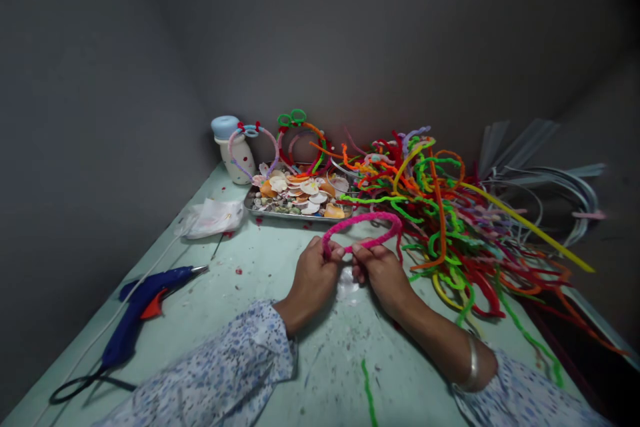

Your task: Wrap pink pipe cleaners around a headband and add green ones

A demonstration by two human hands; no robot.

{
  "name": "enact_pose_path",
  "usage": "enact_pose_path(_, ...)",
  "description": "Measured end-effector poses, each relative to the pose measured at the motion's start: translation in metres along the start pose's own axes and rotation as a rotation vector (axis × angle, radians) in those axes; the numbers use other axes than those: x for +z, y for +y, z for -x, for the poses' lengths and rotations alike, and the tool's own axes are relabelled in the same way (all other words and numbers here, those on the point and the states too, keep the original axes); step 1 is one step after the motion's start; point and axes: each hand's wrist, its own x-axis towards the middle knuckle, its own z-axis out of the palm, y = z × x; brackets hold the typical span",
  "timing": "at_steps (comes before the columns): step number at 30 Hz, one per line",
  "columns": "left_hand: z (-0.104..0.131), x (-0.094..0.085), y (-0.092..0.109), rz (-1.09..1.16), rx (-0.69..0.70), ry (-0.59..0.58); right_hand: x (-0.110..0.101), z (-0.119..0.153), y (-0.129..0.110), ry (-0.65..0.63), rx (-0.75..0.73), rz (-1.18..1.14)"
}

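A bright pink pipe cleaner ring (387,217) is held just above the table, tilted, with a loose end hanging at its right side. My left hand (317,273) pinches its near left part. Close beside it, my right hand (383,275) pinches the near edge, thumb and fingers closed on it. Under the hands lies a small clear, shiny patch (349,287) that I cannot identify. Just beyond the ring stands a metal tray (280,215) heaped with shells and small stones.
Left lies a blue glue gun (131,320) with its cord, near a plastic packet (215,217). A light-blue-capped bottle (235,153) and decorated rings (276,147) stand behind. A tangled pile of pipe cleaners (440,213) and wire coils (580,193) fill the right. A green piece (369,393) lies in front.
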Motion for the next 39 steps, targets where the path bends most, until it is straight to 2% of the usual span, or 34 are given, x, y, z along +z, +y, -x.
enact_pose_path(17,0.0004,0.0005,-0.0008,0.025,-0.01,-0.016,0.0007,0.0016,-0.0015,0.012,0.006,-0.03)
enact_pose_path(30,-0.0007,0.0023,-0.0051,0.1,-0.024,-0.024,-0.0023,-0.0021,0.0014,-0.084,-0.01,-0.071)
enact_pose_path(39,0.0004,-0.0009,-0.0002,0.133,-0.031,-0.044,-0.0019,-0.0035,0.0059,-0.05,-0.004,-0.082)
